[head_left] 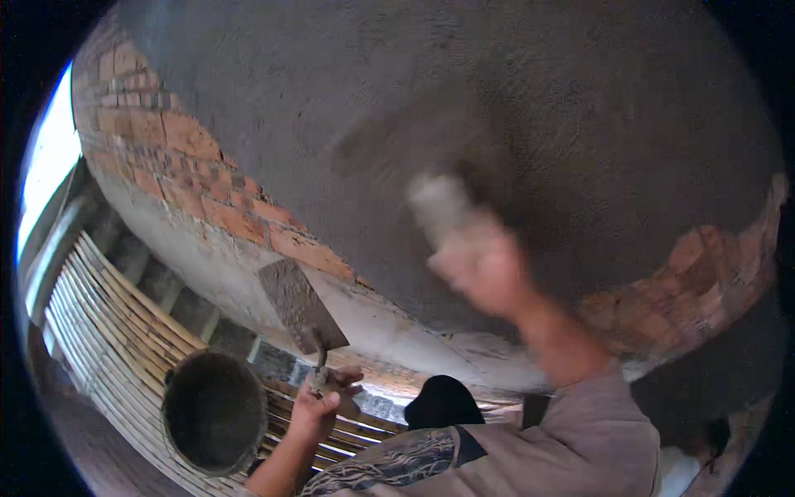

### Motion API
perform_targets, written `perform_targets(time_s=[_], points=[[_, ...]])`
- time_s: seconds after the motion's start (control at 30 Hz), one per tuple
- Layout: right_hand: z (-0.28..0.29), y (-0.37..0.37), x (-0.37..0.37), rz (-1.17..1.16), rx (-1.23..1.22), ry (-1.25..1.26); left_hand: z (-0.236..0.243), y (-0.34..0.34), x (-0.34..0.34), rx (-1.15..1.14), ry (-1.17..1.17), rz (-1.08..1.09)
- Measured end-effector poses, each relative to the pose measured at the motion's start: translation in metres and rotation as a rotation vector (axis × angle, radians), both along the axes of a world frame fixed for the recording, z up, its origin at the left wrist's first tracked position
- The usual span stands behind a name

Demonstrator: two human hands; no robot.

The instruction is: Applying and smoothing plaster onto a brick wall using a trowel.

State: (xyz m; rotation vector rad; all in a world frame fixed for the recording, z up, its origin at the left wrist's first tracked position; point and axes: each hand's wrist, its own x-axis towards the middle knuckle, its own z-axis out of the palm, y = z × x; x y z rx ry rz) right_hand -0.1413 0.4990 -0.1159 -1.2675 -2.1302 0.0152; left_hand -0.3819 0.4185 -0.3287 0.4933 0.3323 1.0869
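My left hand (pixel 319 398) is closed round the handle of a mortar-smeared trowel (pixel 296 300), whose flat rectangular blade points up and away in front of the lower wall. Higher up, my right hand (pixel 482 263) reaches out to the freshly coated grey plaster (pixel 331 74). It grips a pale, blocky tool (pixel 439 203) at the plaster surface; motion blur hides its exact kind. A darker, smeared patch of plaster surrounds this tool. Left of my left forearm stands a round dark bucket (pixel 214 412), its contents too dim to make out.
Bare red brick (pixel 207 186) shows along the plaster's left edge, and more brick (pixel 687 282) at the right. A pale band (pixel 381 311) runs below. Bamboo poles (pixel 124 348) form a slatted platform with gaps, under and beside the bucket. A black rounded thing (pixel 443 404) shows near my body.
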Motion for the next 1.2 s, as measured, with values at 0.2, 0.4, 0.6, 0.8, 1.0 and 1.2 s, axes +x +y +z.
perform_targets(time_s=[0.2,0.4,0.6,0.8,1.0,1.2], points=[[-0.171,-0.02,-0.01,0.17,-0.554,0.254,0.045,-0.033,0.018,-0.11,0.15,0.122],[-0.193,-0.039,0.027,0.234,-0.73,0.104,0.026,-0.054,-0.001,-0.094,0.407,0.421],[-0.112,-0.032,0.066,0.202,-0.328,0.354,0.026,-0.059,-0.002,-0.182,0.548,0.634],[-0.023,-0.005,0.118,-0.085,0.387,0.358,0.053,-0.046,0.008,-0.199,0.6,0.51],[0.045,0.009,0.114,-0.162,0.371,0.439,0.033,-0.023,0.02,-0.144,0.595,0.397],[-0.018,0.064,0.09,-0.256,0.434,0.233,0.007,-0.025,0.036,-0.173,0.466,0.283]])
